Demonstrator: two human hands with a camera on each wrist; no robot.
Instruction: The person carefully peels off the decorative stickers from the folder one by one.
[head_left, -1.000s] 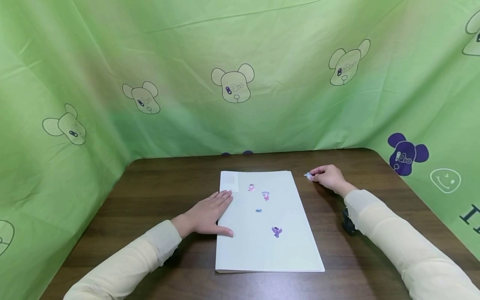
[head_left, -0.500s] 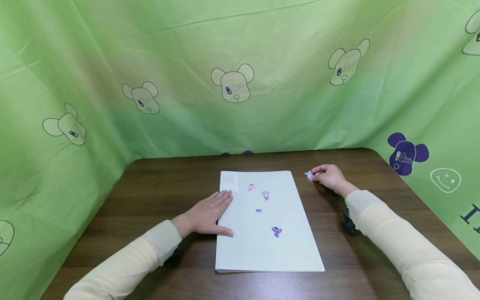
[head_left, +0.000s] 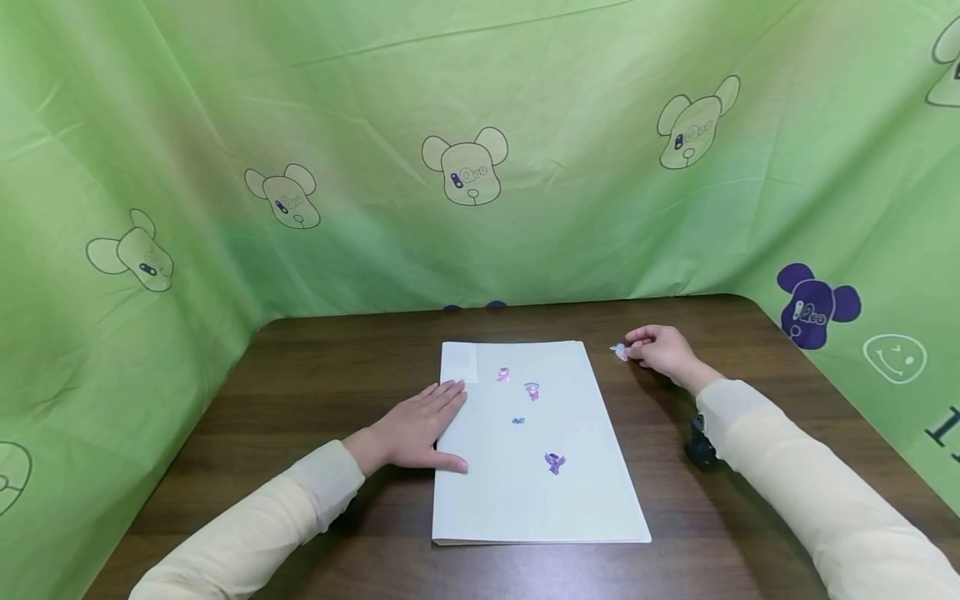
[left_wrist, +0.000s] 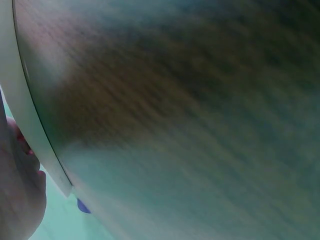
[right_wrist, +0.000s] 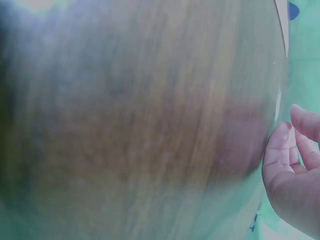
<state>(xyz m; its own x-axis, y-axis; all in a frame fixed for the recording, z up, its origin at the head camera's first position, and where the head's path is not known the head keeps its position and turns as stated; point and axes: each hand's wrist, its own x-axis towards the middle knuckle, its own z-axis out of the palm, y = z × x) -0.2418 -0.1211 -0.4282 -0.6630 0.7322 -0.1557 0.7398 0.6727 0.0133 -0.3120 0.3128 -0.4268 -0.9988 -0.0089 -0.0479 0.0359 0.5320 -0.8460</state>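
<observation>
On the left, the brown worktop (head_left: 322, 367) stops at the green cloth (head_left: 360, 258), and a wide stretch of wood runs from that edge to the big white paper (head_left: 495, 504). The paper lies in the middle, with a strip of wood past its far edge and more wood on its near side. From left to right it has a pink sticker (head_left: 503, 375), a tiny blue sticker (head_left: 518, 421), a pink and blue sticker (head_left: 532, 391) and, nearest, a purple sticker (head_left: 554, 463). The left hand (head_left: 415, 427) lies flat over the paper's left edge, its thumb spread wide from the other fingers, touching the paper and holding nothing. Right of the paper, past a small gap of wood, a loose sticker (head_left: 618, 352) is near the far side. The tips of the right hand (head_left: 663, 352) are at its right side, with the fingers bent and narrow; I cannot tell if they pinch it. More wood lies farther right, up to the worktop's slanting right edge.
</observation>
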